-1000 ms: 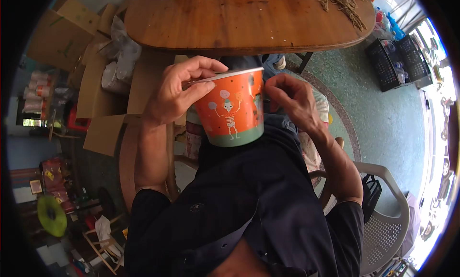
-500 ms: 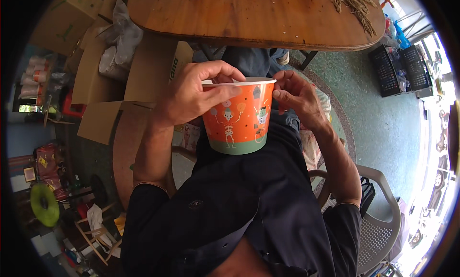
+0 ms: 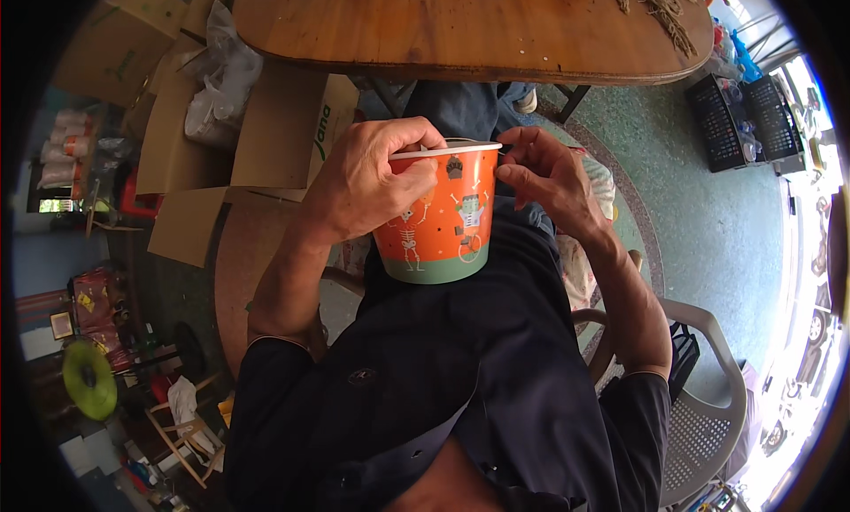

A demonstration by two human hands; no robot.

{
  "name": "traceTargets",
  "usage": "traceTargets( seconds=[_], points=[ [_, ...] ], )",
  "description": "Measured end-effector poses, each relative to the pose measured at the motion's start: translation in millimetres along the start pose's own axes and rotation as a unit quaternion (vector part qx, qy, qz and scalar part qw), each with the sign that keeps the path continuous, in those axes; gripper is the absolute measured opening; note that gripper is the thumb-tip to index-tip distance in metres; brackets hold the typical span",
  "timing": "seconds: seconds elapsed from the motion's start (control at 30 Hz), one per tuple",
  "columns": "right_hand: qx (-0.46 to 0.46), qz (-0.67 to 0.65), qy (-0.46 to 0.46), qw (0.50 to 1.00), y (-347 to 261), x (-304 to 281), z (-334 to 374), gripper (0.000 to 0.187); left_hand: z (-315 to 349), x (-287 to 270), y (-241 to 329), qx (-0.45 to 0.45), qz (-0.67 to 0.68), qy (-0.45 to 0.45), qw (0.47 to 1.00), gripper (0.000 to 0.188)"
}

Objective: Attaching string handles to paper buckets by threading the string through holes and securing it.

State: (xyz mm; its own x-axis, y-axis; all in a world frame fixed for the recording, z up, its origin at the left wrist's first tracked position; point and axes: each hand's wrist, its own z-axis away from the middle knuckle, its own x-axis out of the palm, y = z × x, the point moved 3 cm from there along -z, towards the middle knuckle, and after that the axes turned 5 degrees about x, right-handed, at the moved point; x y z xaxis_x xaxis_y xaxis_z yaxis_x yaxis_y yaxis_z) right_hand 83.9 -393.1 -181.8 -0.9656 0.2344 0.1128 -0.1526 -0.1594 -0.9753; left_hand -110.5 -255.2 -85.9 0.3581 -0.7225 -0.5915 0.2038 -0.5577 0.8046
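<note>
An orange paper bucket [image 3: 438, 215] with a green base, a white rim and printed skeleton and monster figures stands upright against my lap. My left hand [image 3: 381, 175] grips its left rim, thumb outside and fingers over the edge into the opening. At the right side of the rim, my right hand [image 3: 549, 175] has its thumb and bent forefinger drawn close together. A thin dark line shows behind the rim and near those fingertips; whatever they pinch is too small to make out. Most of the bucket's inside is hidden.
Ahead is a wooden table [image 3: 460, 34] with a tan stringy bundle [image 3: 660, 11] on it. Open cardboard boxes [image 3: 279, 127] stand at the left, with plastic-wrapped items [image 3: 217, 104] inside. Black crates [image 3: 744, 122] and a grey plastic chair [image 3: 708, 406] are at the right.
The bucket has turned, carrying its printed figures leftward, and shifted slightly left. My left hand now reaches further over the rim. My right hand stays by the rim's right side.
</note>
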Motion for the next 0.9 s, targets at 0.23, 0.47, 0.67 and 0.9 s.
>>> traceTargets(
  seconds=[0.23, 0.47, 0.67, 0.9],
  points=[
    [0.033, 0.063, 0.096, 0.993, 19, -33, -5, 0.036, -2, -1, -13, -0.025, 0.041, -0.017, 0.999, 0.019],
    [-0.044, 0.376, 0.108, 0.919, 39, -61, -7, 0.02, -2, -2, -15, -0.025, 0.087, 0.018, 0.996, 0.016],
    [-0.096, 0.472, -0.034, 0.876, 46, -58, -4, 0.021, -2, -5, -21, -0.046, 0.095, 0.015, 0.994, 0.015],
    [-0.022, 0.527, -0.048, 0.848, 70, -57, -4, 0.02, -4, -13, -19, -0.072, 0.091, -0.077, 0.99, 0.023]
  ],
)
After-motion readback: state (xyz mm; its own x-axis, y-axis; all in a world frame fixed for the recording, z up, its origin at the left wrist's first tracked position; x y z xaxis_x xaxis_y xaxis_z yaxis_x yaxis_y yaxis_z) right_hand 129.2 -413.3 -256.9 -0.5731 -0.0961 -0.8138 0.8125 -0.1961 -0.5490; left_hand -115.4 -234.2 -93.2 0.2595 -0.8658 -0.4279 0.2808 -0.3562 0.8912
